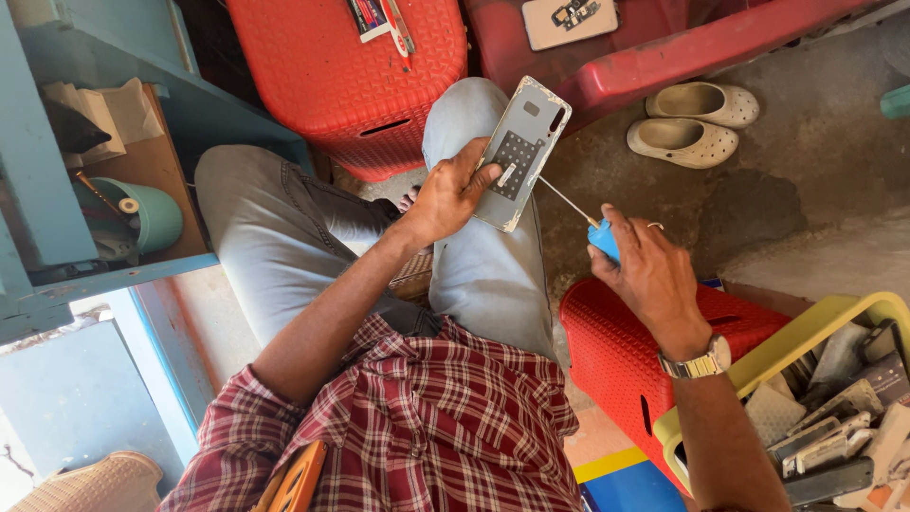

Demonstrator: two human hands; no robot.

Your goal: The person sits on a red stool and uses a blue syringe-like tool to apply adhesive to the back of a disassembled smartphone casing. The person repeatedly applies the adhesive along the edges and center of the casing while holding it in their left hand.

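The left hand (pixel 453 194) grips a grey phone back panel (pixel 521 152). The right hand (pixel 645 270) clasps a blue-handled screwdriver (pixel 592 228), its tip touching the panel.

The left hand (pixel 453 192) is raised over the knee, forearm angled up from the near left, fingers curled in a firm clasp. The right hand (pixel 647 275), wrist bent, is closed in a fist, forearm reaching in from the near right.
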